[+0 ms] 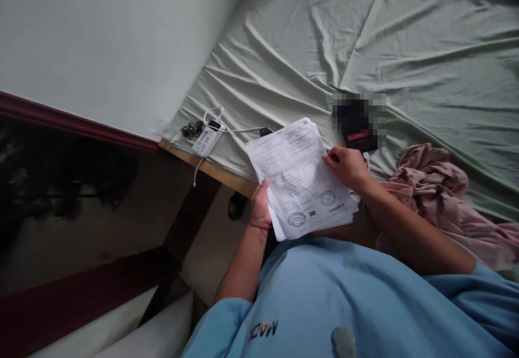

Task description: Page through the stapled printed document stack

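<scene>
A small stack of printed papers (298, 185) lies tilted above my lap, with round stamps near its lower edge. My left hand (260, 205) grips the left edge, thumb on top and the other fingers hidden underneath. At the right edge, my right hand (346, 166) is closed with its fingertips pinching the sheets. The lower right corners of several sheets fan out slightly. Just beyond my right hand lies a dark phone (359, 131), partly blurred out, with a white cable plugged into its near end.
A white power adapter (208, 140) with a looped white cable sits at the bed's wooden edge (219, 173), beside small dark round objects (192, 129). A crumpled pink cloth (433, 179) lies right on the wrinkled green sheet (292, 60). A white wall (101, 39) rises at left.
</scene>
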Motion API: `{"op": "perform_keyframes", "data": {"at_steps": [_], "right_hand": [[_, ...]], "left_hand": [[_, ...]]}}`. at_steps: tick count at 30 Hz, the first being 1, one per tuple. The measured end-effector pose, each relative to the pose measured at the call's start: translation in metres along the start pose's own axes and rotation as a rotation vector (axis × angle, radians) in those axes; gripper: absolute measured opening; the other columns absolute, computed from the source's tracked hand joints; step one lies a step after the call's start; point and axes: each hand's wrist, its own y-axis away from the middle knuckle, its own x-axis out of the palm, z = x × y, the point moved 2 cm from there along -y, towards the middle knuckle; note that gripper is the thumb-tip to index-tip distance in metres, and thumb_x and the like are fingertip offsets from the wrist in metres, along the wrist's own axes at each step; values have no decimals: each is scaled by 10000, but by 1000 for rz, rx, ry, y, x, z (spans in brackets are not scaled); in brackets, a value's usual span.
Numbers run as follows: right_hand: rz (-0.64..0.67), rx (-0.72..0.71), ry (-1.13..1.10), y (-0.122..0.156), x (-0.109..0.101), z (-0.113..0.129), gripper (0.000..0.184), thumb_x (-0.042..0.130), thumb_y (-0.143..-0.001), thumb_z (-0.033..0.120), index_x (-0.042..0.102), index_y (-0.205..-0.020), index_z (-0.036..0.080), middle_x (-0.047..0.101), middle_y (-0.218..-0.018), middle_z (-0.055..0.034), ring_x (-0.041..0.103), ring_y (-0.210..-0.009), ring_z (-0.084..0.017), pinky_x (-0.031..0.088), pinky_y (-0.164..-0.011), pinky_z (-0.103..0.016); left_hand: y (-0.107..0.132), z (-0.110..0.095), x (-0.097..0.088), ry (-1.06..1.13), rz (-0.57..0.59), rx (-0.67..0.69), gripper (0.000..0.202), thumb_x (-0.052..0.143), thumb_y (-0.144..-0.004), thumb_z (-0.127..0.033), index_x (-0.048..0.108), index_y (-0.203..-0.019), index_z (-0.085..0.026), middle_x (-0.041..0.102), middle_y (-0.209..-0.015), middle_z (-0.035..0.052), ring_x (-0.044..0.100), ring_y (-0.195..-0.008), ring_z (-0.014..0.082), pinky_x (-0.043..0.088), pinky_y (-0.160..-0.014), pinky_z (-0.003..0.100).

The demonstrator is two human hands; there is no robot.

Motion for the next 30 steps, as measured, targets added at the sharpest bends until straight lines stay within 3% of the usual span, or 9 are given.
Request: {"op": "perform_keyframes", "data": {"at_steps": [10,16,20,22,26,28,30], "right_hand": [[-11,65,-142,5,-3,2,225,603,-881,312,690,-719,182,702,-699,-51,597,-653,-160,384,-644,-276],[60,46,-31,8,2,4,226,575,-905,320,687,-761,187,692,-713,-51,608,-676,-177,376,-644,-282],[-63,-35,77,13,4,3,234,533,-936,340,700,-999,189,733,-964,-110,652,-831,-237,439,-716,-318],[-145,-99,47,14,4,3,344,555,-932,383,659,-1176,165,714,-1113,-161,652,-992,-292,486,-827,-377],[-118,-108,-239,10,1,0,663,674,-854,507,536,-1392,144,712,-1200,-192,657,-1085,-343,510,-954,-500],[7,-43,-496,9,0,-1,728,700,-832,560,509,-1428,188,740,-1168,-157,702,-998,-317,556,-882,-484],[172,57,-792,9,0,-1,676,705,-822,613,574,-1362,228,768,-1086,-118,730,-890,-287,591,-777,-443]], "left_hand": [[0,2,1,0,-2,14,503,832,-754,-424,719,-1144,-127,699,-1263,150,566,-1341,341,471,-1128,463],[4,-1,4,-38,-56,44,487,911,-655,-366,741,-1047,-131,758,-1057,132,637,-1239,372,509,-1077,497],[11,-2,11,-28,3,37,451,916,-668,-365,756,-1042,-172,760,-1088,100,636,-1250,350,493,-1108,482],[18,-3,13,-12,28,38,418,903,-695,-367,766,-1044,-181,760,-1101,94,633,-1258,340,481,-1126,472],[31,-5,13,6,41,85,368,881,-726,-365,781,-1032,-188,762,-1109,82,656,-1226,313,481,-1133,451],[34,-9,13,7,51,142,372,877,-728,-377,783,-1040,-196,762,-1115,80,667,-1206,305,489,-1126,446],[35,-12,14,14,51,183,390,882,-716,-392,783,-1041,-201,762,-1112,81,671,-1197,307,493,-1121,446]]}}
